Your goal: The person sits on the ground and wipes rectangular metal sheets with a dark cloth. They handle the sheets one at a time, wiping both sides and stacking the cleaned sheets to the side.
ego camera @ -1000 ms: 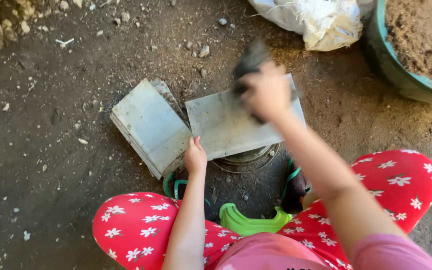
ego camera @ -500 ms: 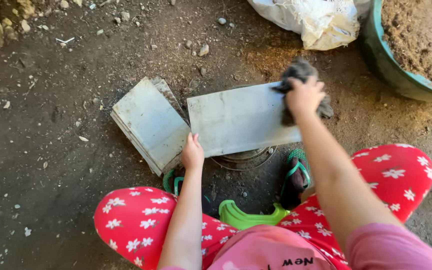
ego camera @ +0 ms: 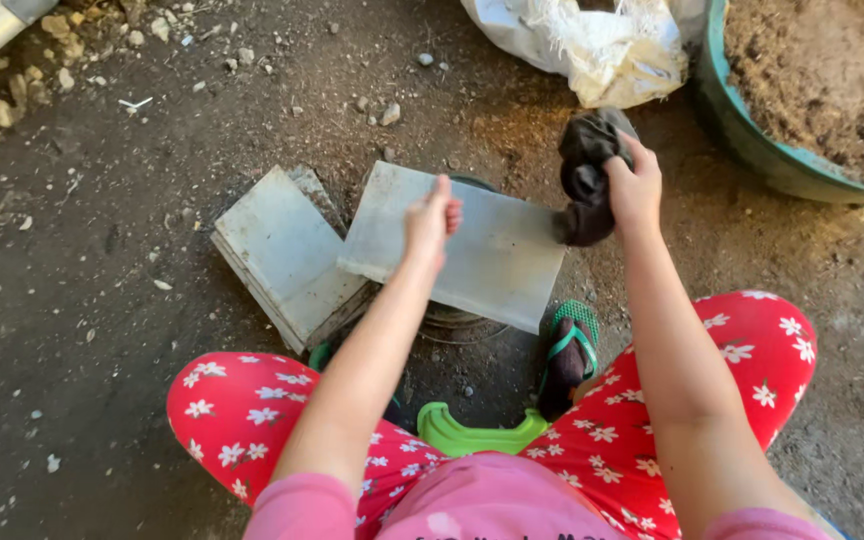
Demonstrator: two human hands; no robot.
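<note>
My left hand (ego camera: 430, 222) pinches the far edge of a grey tile (ego camera: 472, 250) lying over a mostly hidden round stand. My right hand (ego camera: 635, 186) clenches a dark rag (ego camera: 586, 180) at the tile's right end.

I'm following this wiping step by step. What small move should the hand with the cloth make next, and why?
Probably sweep the dark cloth leftward across the grey slab: the right hand holds it at the slab's right edge, while the left hand steadies the top edge.
</note>
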